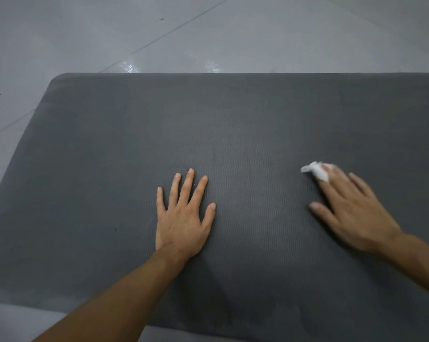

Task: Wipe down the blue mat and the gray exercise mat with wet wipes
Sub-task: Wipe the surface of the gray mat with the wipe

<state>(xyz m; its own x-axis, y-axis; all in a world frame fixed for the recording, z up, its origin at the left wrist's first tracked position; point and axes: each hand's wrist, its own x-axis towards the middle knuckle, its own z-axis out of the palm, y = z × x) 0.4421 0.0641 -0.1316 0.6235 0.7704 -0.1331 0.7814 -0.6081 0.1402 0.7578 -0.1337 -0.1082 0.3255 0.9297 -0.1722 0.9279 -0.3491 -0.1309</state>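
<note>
The gray exercise mat lies flat on the floor and fills most of the view. My left hand rests flat on it near the middle, fingers straight and spread. My right hand lies on the mat at the right, slightly blurred, with straight fingers pressing a small white wet wipe onto the surface. The wipe sticks out from under the fingertips. The blue mat is out of view.
Pale gray floor tiles with dark seams run beyond the mat's far edge and along its left side. Two wet glints show on the floor just past the far edge. A small dark speck sits on the mat's left part.
</note>
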